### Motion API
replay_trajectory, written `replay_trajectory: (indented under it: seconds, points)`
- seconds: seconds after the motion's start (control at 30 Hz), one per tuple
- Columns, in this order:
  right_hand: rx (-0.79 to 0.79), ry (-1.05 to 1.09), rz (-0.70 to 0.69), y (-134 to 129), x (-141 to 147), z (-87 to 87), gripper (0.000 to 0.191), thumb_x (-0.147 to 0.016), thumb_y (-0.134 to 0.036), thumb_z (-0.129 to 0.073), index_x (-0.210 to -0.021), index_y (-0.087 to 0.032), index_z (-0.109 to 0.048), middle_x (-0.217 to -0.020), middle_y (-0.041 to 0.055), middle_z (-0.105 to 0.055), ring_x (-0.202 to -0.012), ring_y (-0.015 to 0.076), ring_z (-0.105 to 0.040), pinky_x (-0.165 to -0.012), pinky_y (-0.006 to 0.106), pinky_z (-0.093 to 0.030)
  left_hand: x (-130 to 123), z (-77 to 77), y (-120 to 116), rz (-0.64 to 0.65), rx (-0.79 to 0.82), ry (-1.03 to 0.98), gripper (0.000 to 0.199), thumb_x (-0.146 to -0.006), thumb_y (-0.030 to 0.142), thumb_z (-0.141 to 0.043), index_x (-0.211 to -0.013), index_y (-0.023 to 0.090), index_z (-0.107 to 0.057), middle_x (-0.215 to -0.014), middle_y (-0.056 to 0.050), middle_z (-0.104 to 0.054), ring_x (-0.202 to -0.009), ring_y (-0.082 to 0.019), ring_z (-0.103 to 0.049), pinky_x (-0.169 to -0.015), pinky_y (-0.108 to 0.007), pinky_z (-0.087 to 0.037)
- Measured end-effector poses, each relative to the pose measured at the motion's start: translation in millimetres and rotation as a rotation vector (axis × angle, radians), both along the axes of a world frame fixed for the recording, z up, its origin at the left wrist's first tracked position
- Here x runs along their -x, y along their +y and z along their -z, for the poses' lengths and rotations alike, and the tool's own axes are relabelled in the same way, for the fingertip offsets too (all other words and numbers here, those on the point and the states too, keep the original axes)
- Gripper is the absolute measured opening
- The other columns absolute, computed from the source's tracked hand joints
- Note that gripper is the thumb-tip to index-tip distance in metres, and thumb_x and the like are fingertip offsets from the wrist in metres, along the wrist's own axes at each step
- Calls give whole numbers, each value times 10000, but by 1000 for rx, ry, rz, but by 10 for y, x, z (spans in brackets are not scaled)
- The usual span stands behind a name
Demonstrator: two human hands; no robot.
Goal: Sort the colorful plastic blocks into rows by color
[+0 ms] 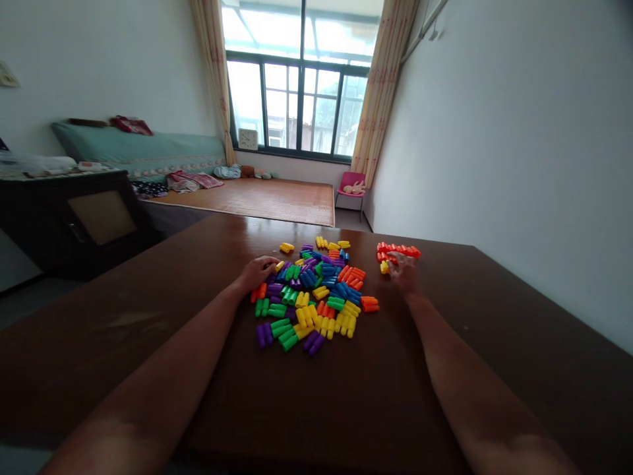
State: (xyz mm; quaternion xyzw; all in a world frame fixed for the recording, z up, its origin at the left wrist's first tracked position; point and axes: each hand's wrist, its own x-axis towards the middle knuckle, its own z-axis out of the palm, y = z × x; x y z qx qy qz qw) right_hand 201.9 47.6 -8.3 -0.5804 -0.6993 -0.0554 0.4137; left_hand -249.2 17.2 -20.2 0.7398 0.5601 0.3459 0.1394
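Observation:
A heap of plastic toy blocks, shaped like joined tubes in yellow, green, blue, purple and orange, lies spread over the middle of the brown table. At its left edge, my left hand has its fingers closed at a small yellow block. To the right, apart from the heap, orange blocks are lined up in rows. My right hand is over the near side of these rows and partly hides them. A yellow block is pinched at its fingertips, just in front of the orange ones.
The dark brown table reaches out to both sides. Beyond it stand a low bed with a mat, a pink chair with a soft toy, and a dark cabinet at left. A clock rests by the window.

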Motion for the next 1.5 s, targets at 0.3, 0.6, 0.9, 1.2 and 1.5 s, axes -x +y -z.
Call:
replay_trajectory:
  seconds: [0.3, 0.6, 0.9, 1.2, 1.5]
  points:
    - [315, -213, -960, -974, 1490, -436, 302, -823, -441, -629, -1057, -254, -662, -1020, 34, -669, -881, 176, -628, -774, 292, -495, 5, 45, 28, -4, -6, 12, 409, -819, 424, -459, -1029, 176, -708, -1051, -70, -704, -981, -226, -634, -888, -308, -488]
    - [364, -326, -907, -1034, 1519, -336, 433, -717, -480, -734, -1029, -207, -610, -1046, 62, -606, -905, 186, -592, -799, 306, -480, 16, 57, 37, 13, -28, 17, 385, -829, 410, -466, -1020, 174, -703, -1042, -64, -705, -959, -216, -639, -883, -313, -491]
    - [237, -396, -730, -1171, 1688, -275, 489, -823, -452, -630, -1266, -271, -527, -1187, 74, -596, -1067, 244, -527, -868, 378, -445, 13, 52, 24, 5, -28, 16, 379, -833, 397, -462, -1029, 181, -704, -1049, -57, -707, -955, -209, -639, -875, -305, -495]
    - [173, -140, -692, -927, 1533, -224, 235, -861, -224, -538, -1081, -203, -619, -1124, 80, -632, -1036, 214, -543, -933, 375, -418, -15, 22, 8, 0, -11, 14, 383, -829, 384, -461, -1035, 170, -703, -1046, -65, -707, -969, -216, -636, -883, -315, -494]
    - [494, 733, -363, -299, 736, -350, 282, -809, -430, -515, -878, -180, -625, -783, 24, -601, -686, 138, -544, -546, 228, -437, -1, 55, 41, 5, -29, 11, 382, -822, 389, -464, -1017, 171, -710, -1033, -68, -710, -959, -215, -643, -874, -310, -499]
